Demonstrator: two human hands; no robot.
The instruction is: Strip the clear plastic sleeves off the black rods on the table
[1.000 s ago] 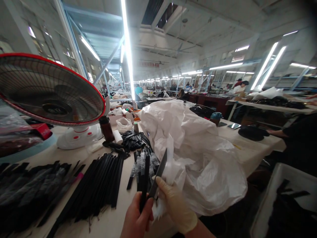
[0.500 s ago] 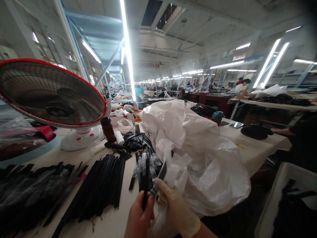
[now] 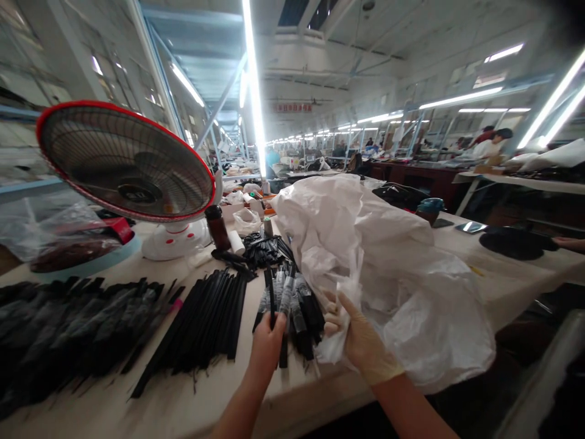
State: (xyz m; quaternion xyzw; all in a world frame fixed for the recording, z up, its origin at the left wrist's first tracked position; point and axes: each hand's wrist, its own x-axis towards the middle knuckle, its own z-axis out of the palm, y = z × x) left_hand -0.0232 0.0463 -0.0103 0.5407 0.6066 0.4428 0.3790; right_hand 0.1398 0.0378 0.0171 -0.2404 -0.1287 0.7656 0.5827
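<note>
My bare left hand (image 3: 266, 342) is closed on a thin black strip (image 3: 272, 297) and rests over a small pile of wrapped black strips (image 3: 297, 305) on the pale table (image 3: 109, 408). My gloved right hand (image 3: 361, 341) pinches a fold of the big white plastic bag (image 3: 388, 268) that lies on the table to the right. A wide bundle of long black strips (image 3: 205, 323) lies just left of my left hand.
A red-rimmed table fan (image 3: 125, 161) stands at the back left beside a dark brown bottle (image 3: 217, 227). More black strips (image 3: 68, 329) cover the left of the table. Another person's hand (image 3: 569, 242) rests near a black round item (image 3: 514, 241) at far right.
My left hand has gone forward and down onto the pile with its strip. The right hand has let go of the flat dark piece it held and now grips the white bag.
</note>
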